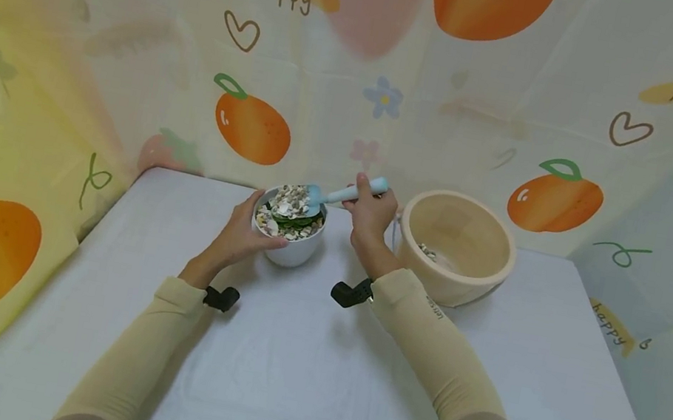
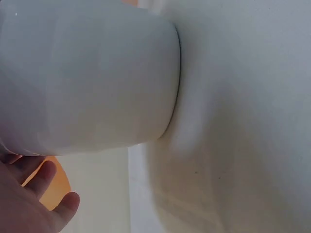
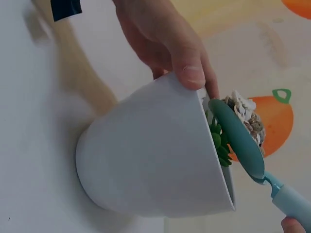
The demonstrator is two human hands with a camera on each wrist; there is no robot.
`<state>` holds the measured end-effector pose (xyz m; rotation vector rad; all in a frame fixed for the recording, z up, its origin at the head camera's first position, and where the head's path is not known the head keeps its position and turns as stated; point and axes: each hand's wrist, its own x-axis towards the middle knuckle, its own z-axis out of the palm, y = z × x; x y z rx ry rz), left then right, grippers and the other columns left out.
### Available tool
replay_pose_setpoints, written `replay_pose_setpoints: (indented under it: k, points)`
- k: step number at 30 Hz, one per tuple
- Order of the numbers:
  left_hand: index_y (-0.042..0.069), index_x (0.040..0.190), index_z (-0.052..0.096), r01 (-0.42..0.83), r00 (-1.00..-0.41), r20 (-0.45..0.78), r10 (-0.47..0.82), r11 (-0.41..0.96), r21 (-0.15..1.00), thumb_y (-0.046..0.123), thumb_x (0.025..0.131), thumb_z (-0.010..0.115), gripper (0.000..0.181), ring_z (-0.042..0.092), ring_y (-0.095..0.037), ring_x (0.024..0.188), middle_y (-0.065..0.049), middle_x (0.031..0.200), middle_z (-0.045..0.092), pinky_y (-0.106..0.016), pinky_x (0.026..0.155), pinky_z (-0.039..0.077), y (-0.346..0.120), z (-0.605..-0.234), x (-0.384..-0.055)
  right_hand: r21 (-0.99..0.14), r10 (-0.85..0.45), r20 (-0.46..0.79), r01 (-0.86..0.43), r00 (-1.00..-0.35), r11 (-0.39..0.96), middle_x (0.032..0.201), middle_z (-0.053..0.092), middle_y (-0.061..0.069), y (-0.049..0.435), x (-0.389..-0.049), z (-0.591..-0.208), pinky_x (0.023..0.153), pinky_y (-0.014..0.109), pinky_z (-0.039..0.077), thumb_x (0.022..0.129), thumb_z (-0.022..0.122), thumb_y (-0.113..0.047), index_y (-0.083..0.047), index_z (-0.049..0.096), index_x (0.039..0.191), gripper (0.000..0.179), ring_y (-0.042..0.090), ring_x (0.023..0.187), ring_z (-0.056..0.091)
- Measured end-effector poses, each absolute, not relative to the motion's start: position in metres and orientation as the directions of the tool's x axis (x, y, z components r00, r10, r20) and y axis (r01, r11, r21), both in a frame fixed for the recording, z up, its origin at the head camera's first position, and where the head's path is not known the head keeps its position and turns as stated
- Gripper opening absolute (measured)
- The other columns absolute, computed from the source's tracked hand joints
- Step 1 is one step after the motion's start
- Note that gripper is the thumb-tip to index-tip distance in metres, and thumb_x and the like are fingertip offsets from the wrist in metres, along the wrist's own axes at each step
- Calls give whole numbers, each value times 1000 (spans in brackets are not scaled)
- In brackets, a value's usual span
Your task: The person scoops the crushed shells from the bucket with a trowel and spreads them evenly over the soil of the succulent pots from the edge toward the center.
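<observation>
A white flower pot (image 1: 291, 255) stands upright on the table, holding a green succulent (image 3: 219, 145) ringed by pale stone or shell chips. My left hand (image 1: 241, 229) grips the pot's rim from the left, thumb along the near side. Just above the plant sits the light blue blade of a small garden trowel (image 3: 238, 138), heaped with more chips (image 3: 249, 116). My right hand (image 1: 372, 215) holds the trowel by its handle, to the right of the pot. In the left wrist view the pot's side (image 2: 92, 77) fills much of the picture and the plant is hidden.
Right of my right hand stands a large beige round tub (image 1: 452, 284) with a few chips (image 1: 428, 252) on its bottom. The white-covered table (image 1: 303, 399) ends at a printed fabric backdrop (image 1: 443, 139) behind both containers.
</observation>
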<state>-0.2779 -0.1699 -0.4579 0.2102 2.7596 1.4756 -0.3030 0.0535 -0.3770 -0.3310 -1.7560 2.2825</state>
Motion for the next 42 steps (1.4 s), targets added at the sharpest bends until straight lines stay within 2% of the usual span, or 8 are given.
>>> replay_pose_setpoints:
  k: [3, 7, 16, 23, 29, 35, 37, 42]
  points:
    - [12, 157, 9, 100, -992, 34, 123, 579, 809, 46, 73, 81, 116, 16, -38, 147, -19, 160, 16, -65, 114, 22, -171, -454, -276, -982, 335, 2, -65, -942, -175, 99, 70, 23, 53, -304, -379, 68, 30, 60, 95, 64, -26, -3, 57, 98, 24, 12, 65, 67]
    - [13, 157, 7, 94, -989, 5, 149, 597, 797, 45, 73, 82, 117, 14, -39, 148, -19, 161, 13, -66, 115, 19, -174, -449, -280, -989, 343, 52, -94, -938, -110, 95, 71, 21, 52, -304, -379, 65, 27, 59, 94, 65, -26, -3, 58, 96, 24, 11, 63, 66]
    - [12, 157, 7, 95, -984, -7, 176, 568, 818, 44, 72, 83, 119, 14, -38, 149, -18, 163, 12, -63, 117, 18, -176, -449, -285, -994, 327, 105, -111, -939, 2, 96, 70, 20, 51, -303, -380, 65, 27, 59, 95, 63, -28, 2, 57, 103, 31, 10, 58, 65]
    - [10, 157, 11, 98, -988, 13, 155, 557, 825, 45, 72, 83, 116, 17, -38, 148, -19, 161, 16, -63, 116, 19, -175, -450, -281, -994, 306, 112, -101, -945, 50, 90, 66, 15, 51, -301, -381, 67, 28, 59, 96, 62, -31, 1, 57, 102, 33, 27, 72, 72]
    - [9, 156, 11, 97, -989, 17, 144, 574, 813, 46, 73, 81, 115, 18, -39, 147, -21, 160, 17, -64, 116, 20, -173, -448, -280, -988, 295, 150, -130, -944, 84, 82, 62, 9, 52, -300, -378, 63, 27, 58, 96, 62, -31, -1, 57, 97, 30, 15, 61, 68]
    - [6, 156, 10, 118, -988, 37, 150, 583, 804, 46, 73, 81, 116, 19, -40, 146, -23, 159, 18, -64, 114, 23, -168, -448, -279, -976, 313, 208, -177, -927, 125, 75, 55, 4, 56, -301, -378, 61, 26, 58, 96, 62, -30, 1, 57, 97, 31, 35, 72, 71]
    - [7, 156, 10, 113, -989, 33, 147, 583, 804, 46, 73, 81, 116, 20, -39, 146, -22, 159, 19, -63, 114, 24, -167, -448, -278, -975, 311, 212, -181, -927, 126, 75, 55, 4, 57, -300, -378, 61, 26, 58, 96, 62, -30, 1, 57, 98, 32, 38, 74, 70]
    - [7, 156, 11, 106, -991, 36, 132, 583, 805, 47, 73, 81, 116, 20, -38, 146, -20, 159, 20, -63, 114, 24, -166, -447, -275, -971, 301, 228, -195, -926, 136, 75, 56, 5, 56, -299, -378, 62, 26, 59, 96, 61, -31, 2, 57, 99, 33, 26, 65, 70]
